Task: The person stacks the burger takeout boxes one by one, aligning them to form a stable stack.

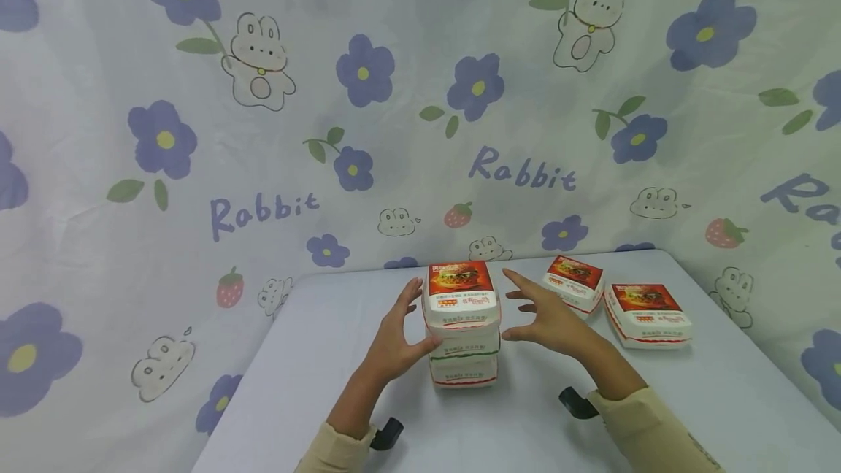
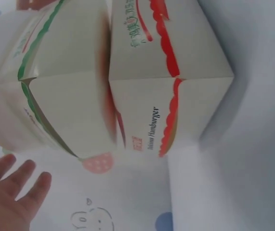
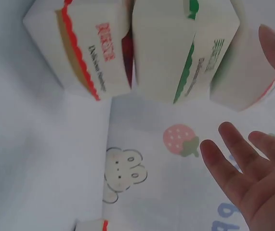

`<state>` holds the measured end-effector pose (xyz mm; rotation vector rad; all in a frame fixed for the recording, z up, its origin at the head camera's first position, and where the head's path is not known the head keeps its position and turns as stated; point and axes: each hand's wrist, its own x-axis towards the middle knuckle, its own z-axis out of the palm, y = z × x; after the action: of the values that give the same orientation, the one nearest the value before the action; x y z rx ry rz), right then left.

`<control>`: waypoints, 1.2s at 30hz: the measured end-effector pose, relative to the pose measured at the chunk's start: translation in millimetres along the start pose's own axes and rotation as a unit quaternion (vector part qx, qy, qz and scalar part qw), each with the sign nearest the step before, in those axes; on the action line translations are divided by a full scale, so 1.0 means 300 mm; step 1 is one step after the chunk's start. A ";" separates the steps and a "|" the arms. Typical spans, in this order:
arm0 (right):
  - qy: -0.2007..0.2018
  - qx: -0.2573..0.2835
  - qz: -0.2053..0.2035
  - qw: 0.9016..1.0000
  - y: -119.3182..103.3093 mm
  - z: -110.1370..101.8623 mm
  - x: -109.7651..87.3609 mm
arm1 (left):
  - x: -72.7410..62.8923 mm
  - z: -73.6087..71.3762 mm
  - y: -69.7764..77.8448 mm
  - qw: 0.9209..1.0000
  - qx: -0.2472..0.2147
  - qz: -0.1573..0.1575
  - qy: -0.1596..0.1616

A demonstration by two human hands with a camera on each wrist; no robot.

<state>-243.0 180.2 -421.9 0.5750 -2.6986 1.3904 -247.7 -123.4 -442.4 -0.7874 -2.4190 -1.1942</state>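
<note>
Three hamburger boxes stand stacked on the table. The top box (image 1: 460, 301) has a burger picture on its lid; the middle box (image 1: 464, 346) has a green wavy edge, and the bottom box (image 1: 463, 373) a red one. My left hand (image 1: 397, 338) is beside the stack's left side, fingers spread, thumb near the front; whether it touches I cannot tell. On the other side my right hand (image 1: 545, 318) stands apart from the top box, fingers spread, holding nothing. The right wrist view shows a gap between the right hand (image 3: 260, 178) and the boxes.
Two more hamburger boxes sit on the right of the table (image 1: 296, 356): one box (image 1: 573, 283) farther back, the other box (image 1: 647, 316) nearer. Behind the table hangs a curtain (image 1: 407, 137) printed with flowers and rabbits.
</note>
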 end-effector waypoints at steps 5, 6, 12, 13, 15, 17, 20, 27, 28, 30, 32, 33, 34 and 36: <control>0.014 -0.019 0.017 1.000 0.055 -0.022 -0.015 | 0.011 -0.003 0.003 1.000 -0.005 0.000 0.005; 0.020 -0.023 0.022 0.999 0.066 -0.027 -0.019 | 0.012 -0.003 0.002 1.000 -0.005 0.004 0.005; 0.050 -0.084 0.046 0.994 0.145 -0.070 -0.026 | 0.024 -0.010 -0.006 0.999 -0.005 0.039 0.012; 0.054 -0.095 0.053 0.993 0.157 -0.079 -0.026 | 0.026 -0.012 -0.006 0.999 -0.005 0.045 0.014; 0.059 -0.112 0.072 0.989 0.179 -0.096 -0.027 | 0.030 -0.016 -0.007 0.998 -0.005 0.054 0.019; 0.061 -0.121 0.089 0.987 0.197 -0.110 -0.032 | 0.032 -0.019 -0.006 0.998 -0.004 0.059 0.023; 0.065 -0.133 0.103 0.984 0.225 -0.123 -0.042 | 0.033 -0.025 -0.002 0.998 -0.001 0.064 0.030; 0.088 -0.159 0.143 0.973 0.286 -0.137 -0.057 | 0.040 -0.027 0.004 0.996 0.001 0.078 0.035; 0.089 -0.157 0.148 0.972 0.292 -0.138 -0.057 | 0.042 -0.027 0.004 0.996 0.000 0.080 0.035; 0.090 -0.158 0.152 0.971 0.306 -0.139 -0.055 | 0.045 -0.025 0.004 0.996 -0.001 0.082 0.033; 0.084 -0.159 0.160 0.971 0.322 -0.141 -0.050 | 0.047 -0.023 0.003 0.996 -0.002 0.082 0.031; 0.081 -0.160 0.163 0.970 0.330 -0.142 -0.047 | 0.048 -0.022 0.004 0.996 -0.003 0.082 0.030; 0.078 -0.161 0.167 0.970 0.340 -0.144 -0.043 | 0.049 -0.021 0.004 0.996 -0.004 0.081 0.029; 0.070 -0.156 0.176 0.969 0.361 -0.150 -0.035 | 0.049 -0.021 0.007 0.997 -0.007 0.079 0.027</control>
<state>-276.5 276.1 -481.6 -0.0291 -2.9101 0.9738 -257.8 -122.5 -429.9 -0.9182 -2.2611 -1.1569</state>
